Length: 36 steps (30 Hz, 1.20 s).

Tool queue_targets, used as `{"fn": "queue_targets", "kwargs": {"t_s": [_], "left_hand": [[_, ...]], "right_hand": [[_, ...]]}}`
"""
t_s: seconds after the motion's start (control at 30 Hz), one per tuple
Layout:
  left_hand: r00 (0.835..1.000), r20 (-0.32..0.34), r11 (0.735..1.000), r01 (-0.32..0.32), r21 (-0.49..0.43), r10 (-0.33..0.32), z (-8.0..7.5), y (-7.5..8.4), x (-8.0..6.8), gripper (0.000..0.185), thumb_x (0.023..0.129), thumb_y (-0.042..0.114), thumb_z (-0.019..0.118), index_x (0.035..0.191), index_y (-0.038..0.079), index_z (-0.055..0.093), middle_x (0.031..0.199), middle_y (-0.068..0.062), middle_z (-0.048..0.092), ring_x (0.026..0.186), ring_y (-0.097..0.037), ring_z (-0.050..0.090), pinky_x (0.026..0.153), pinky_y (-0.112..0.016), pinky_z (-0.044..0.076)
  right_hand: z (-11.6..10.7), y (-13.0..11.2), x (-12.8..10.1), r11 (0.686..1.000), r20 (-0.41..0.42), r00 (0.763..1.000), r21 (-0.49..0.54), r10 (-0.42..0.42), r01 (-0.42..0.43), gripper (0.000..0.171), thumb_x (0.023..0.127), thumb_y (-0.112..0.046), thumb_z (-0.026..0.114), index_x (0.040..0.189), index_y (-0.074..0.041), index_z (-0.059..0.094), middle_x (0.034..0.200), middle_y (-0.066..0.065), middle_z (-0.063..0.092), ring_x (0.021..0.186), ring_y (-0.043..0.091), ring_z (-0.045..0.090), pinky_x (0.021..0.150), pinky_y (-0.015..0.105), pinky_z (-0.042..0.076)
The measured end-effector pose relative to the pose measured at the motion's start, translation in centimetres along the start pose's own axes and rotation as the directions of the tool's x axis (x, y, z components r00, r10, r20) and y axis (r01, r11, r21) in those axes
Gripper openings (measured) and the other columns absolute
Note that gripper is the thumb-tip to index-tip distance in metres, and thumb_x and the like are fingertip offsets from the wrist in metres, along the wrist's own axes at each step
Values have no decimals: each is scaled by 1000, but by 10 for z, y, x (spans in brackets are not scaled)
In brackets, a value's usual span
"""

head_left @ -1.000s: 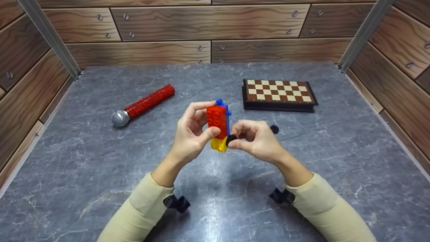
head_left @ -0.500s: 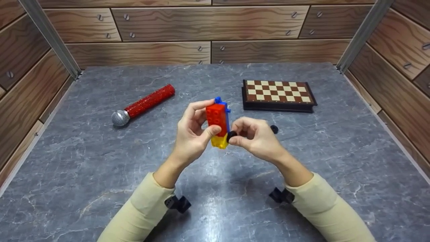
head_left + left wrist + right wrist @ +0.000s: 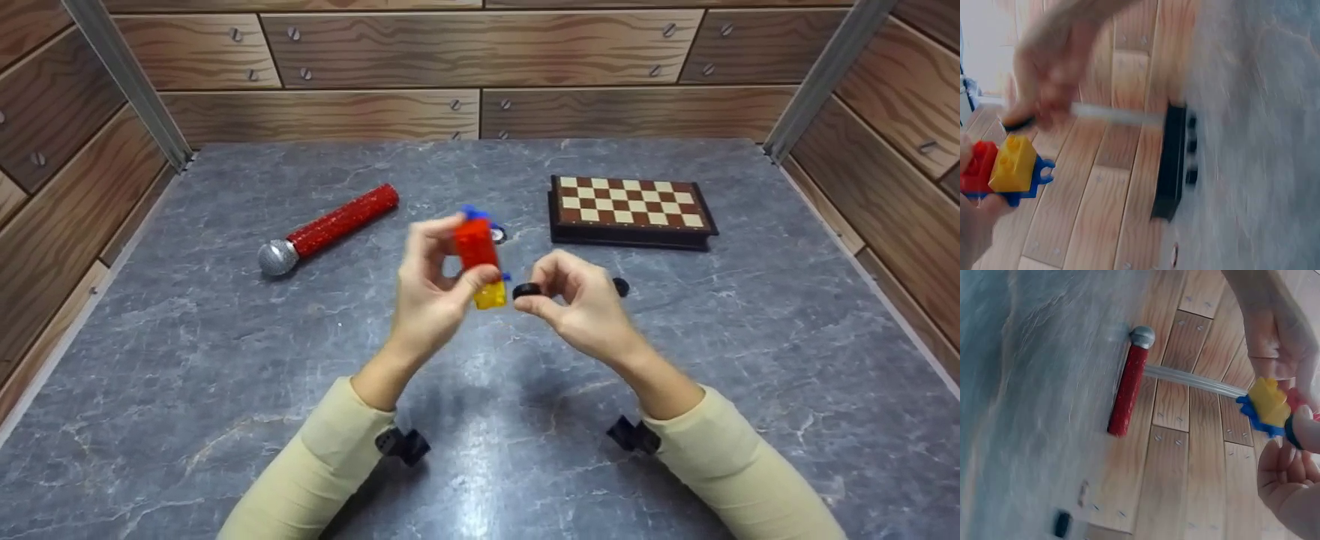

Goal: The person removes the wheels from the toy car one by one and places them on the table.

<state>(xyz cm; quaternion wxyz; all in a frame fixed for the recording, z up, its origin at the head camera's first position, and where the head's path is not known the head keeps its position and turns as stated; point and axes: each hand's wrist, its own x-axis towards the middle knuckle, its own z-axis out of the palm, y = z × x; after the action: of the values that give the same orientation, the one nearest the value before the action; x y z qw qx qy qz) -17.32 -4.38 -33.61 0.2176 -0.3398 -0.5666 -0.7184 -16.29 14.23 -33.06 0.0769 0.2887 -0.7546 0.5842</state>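
the left hand (image 3: 431,289) grips the brick stack (image 3: 480,259) above the table's (image 3: 225,360) middle, fingers curled round its red part, yellow end down. since half a second ago the stack has risen and tilted, and the right hand (image 3: 581,304) has drawn off to 3 o'clock of it: the black wheel (image 3: 527,289) pinched in its fingertips, earlier against the stack, now sits just apart. a second wheel (image 3: 621,286) lies at 3 o'clock, the microphone (image 3: 330,227) at 10, the chessboard (image 3: 631,210) at 2.
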Motion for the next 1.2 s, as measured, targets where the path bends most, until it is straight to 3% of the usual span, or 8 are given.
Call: {"fn": "queue_targets", "kwargs": {"t_s": [0.1,0.23,0.47,0.63,1.2], "left_hand": [[1000,-28,1000,-7,-14,7,-3,1,3,53,77,-1,71,120,-8,41,110,-19,58,90,-31,57,77,-41,53],[1000,-11,1000,-1,-30,0,-10,4,6,54,78,3,73,122,-7,43,109,-19,60,89,-34,58,83,-40,50],[997,46,997,68,-29,-66,-17,8,8,52,78,3,73,123,-3,46,106,-18,60,84,-35,59,79,-42,52],[995,65,997,82,-5,-81,-16,8,8,51,79,4,73,123,-1,48,107,-16,61,83,-35,59,78,-44,52],[994,24,994,108,-2,-108,-12,4,6,49,78,2,74,121,-1,49,104,-16,62,81,-34,59,74,-42,53]], "right_hand": [[-2,-2,1,998,-35,998,-37,-52,51,21,73,2,75,80,3,54,72,7,57,63,16,52,55,24,47],[-7,-2,1,997,-64,996,-46,-62,59,22,72,0,76,81,2,56,74,6,59,64,17,52,57,23,46],[-12,4,0,1000,-80,997,12,-1,2,21,74,0,75,84,3,57,76,9,60,63,18,54,55,22,46],[-17,7,-1,998,-93,995,57,29,-24,21,75,1,75,85,5,57,80,12,61,66,19,55,59,23,48],[-40,20,-1,971,-132,982,216,136,-105,20,76,9,70,88,12,54,78,15,60,63,18,60,59,27,53]]}}
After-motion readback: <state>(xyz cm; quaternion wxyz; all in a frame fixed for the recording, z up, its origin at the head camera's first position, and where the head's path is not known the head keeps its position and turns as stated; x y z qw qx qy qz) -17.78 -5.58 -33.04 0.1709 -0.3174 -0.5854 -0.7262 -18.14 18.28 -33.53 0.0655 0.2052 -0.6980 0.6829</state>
